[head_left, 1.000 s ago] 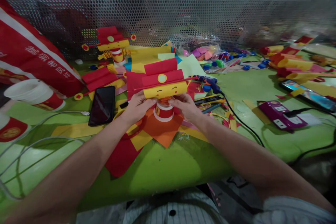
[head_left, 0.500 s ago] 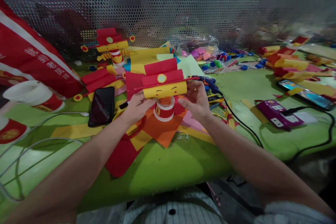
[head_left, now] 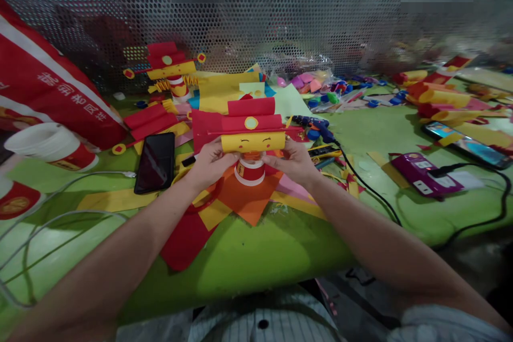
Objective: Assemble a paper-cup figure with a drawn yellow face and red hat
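Observation:
Between my hands is a paper figure head [head_left: 253,142], a yellow roll with a drawn smiling face under a red paper hat [head_left: 251,122]. My left hand [head_left: 214,164] grips the roll's left end, thumb toward the middle. At the right end my right hand [head_left: 294,163] grips it the same way; fingers behind the roll are hidden. Directly below stands a red and white paper cup [head_left: 249,172], with an orange folded strip [head_left: 252,155] between it and the head. The cup rests on orange paper [head_left: 252,203].
A black phone [head_left: 155,163] lies left, near stacked paper cups [head_left: 52,144]. A finished-looking paper figure [head_left: 172,72] stands at the back left. To the right are a glue gun [head_left: 315,127] with its cord, a purple power strip [head_left: 427,173] and another phone [head_left: 467,144].
The head has levelled out from a tilt, its right side coming down. My right hand has moved lower and inward, its thumb nearer the orange strip. My left hand has hardly moved.

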Available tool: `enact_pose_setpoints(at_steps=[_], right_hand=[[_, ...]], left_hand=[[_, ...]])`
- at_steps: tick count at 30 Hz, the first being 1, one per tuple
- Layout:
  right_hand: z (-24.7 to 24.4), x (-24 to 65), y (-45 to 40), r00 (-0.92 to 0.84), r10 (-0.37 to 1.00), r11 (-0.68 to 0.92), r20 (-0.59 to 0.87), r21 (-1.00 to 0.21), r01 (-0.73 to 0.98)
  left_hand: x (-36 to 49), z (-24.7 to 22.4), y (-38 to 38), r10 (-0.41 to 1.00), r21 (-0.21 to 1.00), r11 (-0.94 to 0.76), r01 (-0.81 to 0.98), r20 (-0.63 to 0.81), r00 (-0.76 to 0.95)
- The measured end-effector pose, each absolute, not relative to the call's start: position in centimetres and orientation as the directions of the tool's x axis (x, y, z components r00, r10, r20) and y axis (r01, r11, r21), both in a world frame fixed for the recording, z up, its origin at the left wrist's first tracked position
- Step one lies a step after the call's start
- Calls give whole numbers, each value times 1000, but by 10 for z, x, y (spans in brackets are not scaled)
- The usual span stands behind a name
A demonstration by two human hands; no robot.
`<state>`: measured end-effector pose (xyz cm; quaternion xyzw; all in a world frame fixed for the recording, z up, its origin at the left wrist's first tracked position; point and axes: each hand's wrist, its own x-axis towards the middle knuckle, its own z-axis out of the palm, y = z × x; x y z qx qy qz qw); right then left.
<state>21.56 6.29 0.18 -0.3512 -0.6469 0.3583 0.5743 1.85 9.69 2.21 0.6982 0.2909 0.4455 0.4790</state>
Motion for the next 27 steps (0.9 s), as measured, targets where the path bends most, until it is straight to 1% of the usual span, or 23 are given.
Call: enact_pose_setpoints(at_steps=[5, 13, 17, 21, 25, 27], right_hand=[[1, 217, 65, -105, 852, 521, 513, -851, 65], [3, 217, 66, -127, 804, 594, 581, -792, 143], [5, 218, 65, -148, 805, 593, 574, -781, 197], [8, 219, 64, -202, 801, 598, 564, -775, 203], [8, 219, 64, -193, 827, 561, 528, -798, 221], [7, 218, 64, -208, 836, 545, 508, -813, 203]], left_hand=[[19, 21, 95, 845, 950, -307, -58, 300, 443], [18, 22, 93, 856, 963, -269, -21, 249, 454], [17, 22, 93, 848, 961, -276, -15, 251, 467], [17, 23, 93, 843, 964, -264, -21, 242, 481], [18, 21, 94, 832, 963, -266, -52, 256, 492], [17, 19, 94, 820, 963, -258, -81, 262, 509]])
